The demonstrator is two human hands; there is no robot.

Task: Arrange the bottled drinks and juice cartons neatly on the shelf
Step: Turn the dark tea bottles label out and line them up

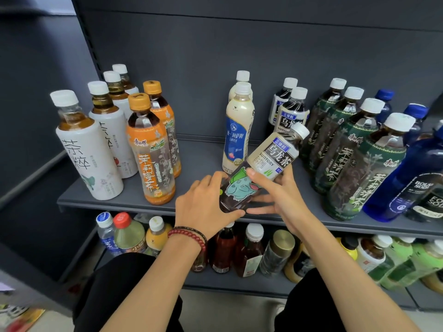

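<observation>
A dark oolong tea bottle with a cream label and white cap is tilted to the right above the front of the grey shelf. My left hand grips its base from the left. My right hand holds its lower body from the right, thumb on the label. Two matching oolong bottles stand upright behind it. Two milk tea bottles with blue labels stand just left of it.
White-label tea bottles and two orange-cap bottles line the shelf's left. Green-label tea bottles and blue soda bottles fill the right. The lower shelf carries several mixed bottles. Bare shelf shows between the orange and milk tea bottles.
</observation>
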